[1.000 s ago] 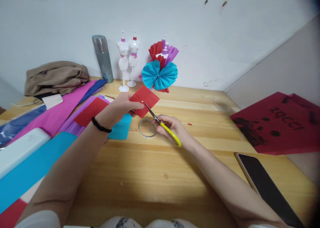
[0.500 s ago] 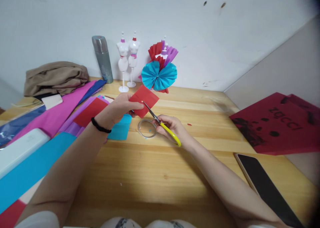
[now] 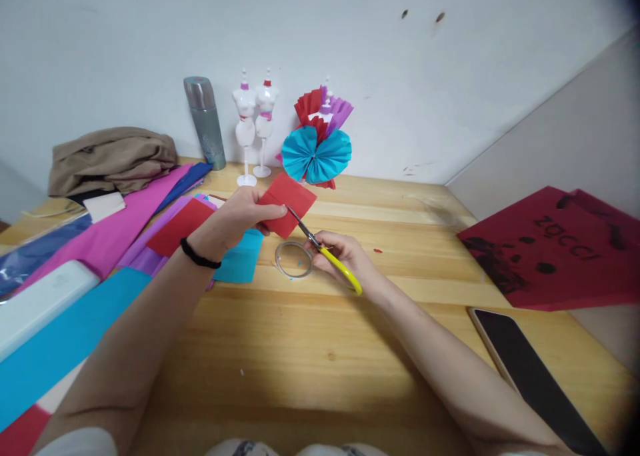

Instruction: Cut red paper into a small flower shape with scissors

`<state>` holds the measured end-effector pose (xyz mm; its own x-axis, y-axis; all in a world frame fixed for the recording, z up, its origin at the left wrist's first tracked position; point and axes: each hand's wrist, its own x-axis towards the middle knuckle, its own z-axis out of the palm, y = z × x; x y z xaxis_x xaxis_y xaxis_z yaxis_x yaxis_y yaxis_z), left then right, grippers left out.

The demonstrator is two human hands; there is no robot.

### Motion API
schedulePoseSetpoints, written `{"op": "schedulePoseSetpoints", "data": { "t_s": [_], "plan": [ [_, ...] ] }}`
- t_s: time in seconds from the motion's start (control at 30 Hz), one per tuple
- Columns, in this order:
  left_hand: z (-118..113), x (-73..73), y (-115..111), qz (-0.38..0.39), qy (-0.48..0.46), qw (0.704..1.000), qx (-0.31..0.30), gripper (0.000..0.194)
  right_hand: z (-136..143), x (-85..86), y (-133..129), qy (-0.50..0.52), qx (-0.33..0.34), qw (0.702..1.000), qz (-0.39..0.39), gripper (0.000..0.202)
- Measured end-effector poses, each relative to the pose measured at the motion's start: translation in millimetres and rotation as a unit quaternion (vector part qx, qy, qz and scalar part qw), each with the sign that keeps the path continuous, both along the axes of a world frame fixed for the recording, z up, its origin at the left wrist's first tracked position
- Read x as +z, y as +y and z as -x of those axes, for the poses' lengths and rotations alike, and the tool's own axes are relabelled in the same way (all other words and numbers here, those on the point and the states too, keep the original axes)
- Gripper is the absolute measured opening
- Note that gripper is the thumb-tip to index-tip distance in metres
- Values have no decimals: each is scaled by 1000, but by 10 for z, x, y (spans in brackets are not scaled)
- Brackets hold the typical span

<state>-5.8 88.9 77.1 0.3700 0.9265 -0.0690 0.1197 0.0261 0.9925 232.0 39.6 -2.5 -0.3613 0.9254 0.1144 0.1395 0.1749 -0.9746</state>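
Note:
My left hand (image 3: pixel 246 217) pinches a square of red paper (image 3: pixel 295 193) by its left side, thumb on top. In my right hand (image 3: pixel 343 256) is a pair of scissors with yellow handles (image 3: pixel 343 271). Their blades point up and left and meet the red paper close to my left thumb. Below the paper, a clear roll of tape (image 3: pixel 294 260) lies flat on the wooden table, beside my right fingers. A blue paper square (image 3: pixel 243 259) lies partly under my left wrist.
Coloured paper sheets (image 3: pixel 135 223) and a white case (image 3: pixel 47 303) cover the left side. At the back stand a flask (image 3: pixel 206 126), two white mannequins (image 3: pixel 245 133) and one dressed in pleated paper (image 3: pixel 317 153). Rightward are a phone (image 3: pixel 530 369) and a red bag (image 3: pixel 555 249).
Both hands, the red paper and the scissors stay almost in the same place. The view has tilted slightly, so the things at the back sit a little lower.

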Motion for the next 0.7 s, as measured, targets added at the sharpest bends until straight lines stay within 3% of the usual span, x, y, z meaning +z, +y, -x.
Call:
{"op": "schedulePoseSetpoints", "data": {
  "t_s": [0.47, 0.7],
  "plan": [
    [49, -146, 64, 7, -65, 996, -65, 36, 20, 94, -40, 4, -9, 1000, 22, 60],
    [15, -168, 52, 12, -84, 995, -56, 39, 25, 112, -49, 16, -13, 1000, 0, 62]
  ]
}}
